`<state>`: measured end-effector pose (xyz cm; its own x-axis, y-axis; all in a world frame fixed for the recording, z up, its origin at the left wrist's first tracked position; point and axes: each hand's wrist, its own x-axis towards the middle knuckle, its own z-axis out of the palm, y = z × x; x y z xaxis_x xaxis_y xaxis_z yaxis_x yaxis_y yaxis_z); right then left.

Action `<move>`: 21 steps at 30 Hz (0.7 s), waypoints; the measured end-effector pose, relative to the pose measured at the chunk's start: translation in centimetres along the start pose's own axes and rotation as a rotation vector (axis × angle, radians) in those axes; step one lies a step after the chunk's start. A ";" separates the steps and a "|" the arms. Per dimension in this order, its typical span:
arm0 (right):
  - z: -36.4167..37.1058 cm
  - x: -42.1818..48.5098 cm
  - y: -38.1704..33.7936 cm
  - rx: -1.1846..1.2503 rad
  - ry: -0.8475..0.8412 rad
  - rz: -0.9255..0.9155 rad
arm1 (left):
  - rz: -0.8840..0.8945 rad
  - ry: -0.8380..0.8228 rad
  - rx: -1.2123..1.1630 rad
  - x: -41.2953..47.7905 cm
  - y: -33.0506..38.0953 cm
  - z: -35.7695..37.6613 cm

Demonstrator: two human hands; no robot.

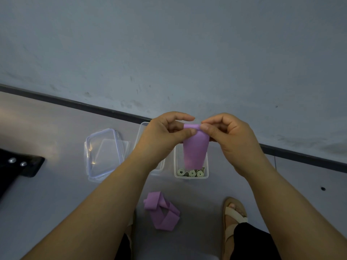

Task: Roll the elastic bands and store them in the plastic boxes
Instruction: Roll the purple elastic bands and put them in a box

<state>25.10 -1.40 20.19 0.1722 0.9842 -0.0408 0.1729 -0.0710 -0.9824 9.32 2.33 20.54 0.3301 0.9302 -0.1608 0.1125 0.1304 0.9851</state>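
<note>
A purple elastic band (195, 149) hangs in the air between my hands, its top edge curled over. My left hand (163, 134) pinches that top edge from the left. My right hand (225, 132) pinches it from the right. Below the band stands a clear plastic box (207, 173) with three pale green rolled bands (191, 173) at its near end. A second clear box (139, 134) sits partly hidden behind my left hand. Another purple band (163, 211) lies loosely folded on the floor near my feet.
Two clear lids (105, 152) lie stacked on the floor left of the boxes. A black object (18, 166) with metal studs is at the left edge. A wall with a dark skirting (75, 104) runs behind. My sandalled foot (234, 216) is at the lower right.
</note>
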 end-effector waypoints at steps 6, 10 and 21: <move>0.0 -0.1 0.0 -0.002 -0.007 -0.016 | -0.004 -0.019 0.043 0.0 0.2 -0.1; 0.1 -0.1 0.0 -0.008 -0.017 -0.027 | 0.018 0.021 0.073 0.1 -0.1 -0.2; 0.1 0.0 0.1 -0.063 -0.051 0.059 | 0.072 0.013 0.062 -0.1 0.2 -0.1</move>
<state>25.06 -1.38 20.04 0.1344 0.9849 -0.1095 0.2252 -0.1380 -0.9645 9.25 2.27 20.73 0.3275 0.9407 -0.0887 0.1467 0.0421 0.9883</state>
